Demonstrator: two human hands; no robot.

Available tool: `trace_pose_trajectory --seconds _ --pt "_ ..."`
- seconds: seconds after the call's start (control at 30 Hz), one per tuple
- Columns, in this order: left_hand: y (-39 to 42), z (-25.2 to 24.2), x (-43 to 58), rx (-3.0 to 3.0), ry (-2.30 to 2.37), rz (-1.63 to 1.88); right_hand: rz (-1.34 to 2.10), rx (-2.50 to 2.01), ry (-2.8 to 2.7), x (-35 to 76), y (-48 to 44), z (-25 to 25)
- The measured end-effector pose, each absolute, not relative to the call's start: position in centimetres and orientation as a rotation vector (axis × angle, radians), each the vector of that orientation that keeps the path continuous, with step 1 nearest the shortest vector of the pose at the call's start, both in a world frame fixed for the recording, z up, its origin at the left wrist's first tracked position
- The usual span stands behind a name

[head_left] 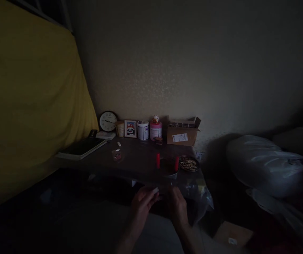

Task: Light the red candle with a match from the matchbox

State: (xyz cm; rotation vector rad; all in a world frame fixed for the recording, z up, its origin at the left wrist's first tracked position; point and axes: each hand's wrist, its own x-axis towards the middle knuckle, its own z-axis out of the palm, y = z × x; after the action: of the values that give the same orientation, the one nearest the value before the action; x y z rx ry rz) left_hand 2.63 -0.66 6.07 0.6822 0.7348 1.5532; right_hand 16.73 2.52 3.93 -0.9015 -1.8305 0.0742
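Observation:
In the dim light my left hand (142,200) is closed around a small pale box (155,191), of which only one end shows between thumb and fingers. My right hand (176,201) is beside it, its fingers pinched together; what they hold is too dark and small to make out. Both hands are in front of the table's near edge. Just beyond them on the table, two red candles (158,160) stand upright at a dark dish (168,169). A round dish (197,168) of thin pale sticks (188,163) sits to the right of the candles.
Along the wall stand a clock (108,121), a panda picture (130,129), a white tub (143,130), a pink-lidded tub (156,131) and an open cardboard box (182,135). Small items lie on the dark table (138,158). A yellow curtain (35,95) hangs left; a plastic bag (262,165) bulges right.

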Motion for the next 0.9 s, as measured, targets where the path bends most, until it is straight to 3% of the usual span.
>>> trace_pose_trajectory --seconds 0.17,0.37,0.9 --pt "-0.4 4.8 1.6 0.632 0.833 1.573 0.201 -1.139 -1.527 18.4 4.7 2.9" --pt "-0.7 5.0 1.4 0.664 0.812 1.564 0.395 -1.065 -1.432 17.6 2.6 5.3" --pt "-0.4 5.7 2.6 0.687 0.814 1.574 0.013 -0.794 -1.837 16.4 0.9 5.9"
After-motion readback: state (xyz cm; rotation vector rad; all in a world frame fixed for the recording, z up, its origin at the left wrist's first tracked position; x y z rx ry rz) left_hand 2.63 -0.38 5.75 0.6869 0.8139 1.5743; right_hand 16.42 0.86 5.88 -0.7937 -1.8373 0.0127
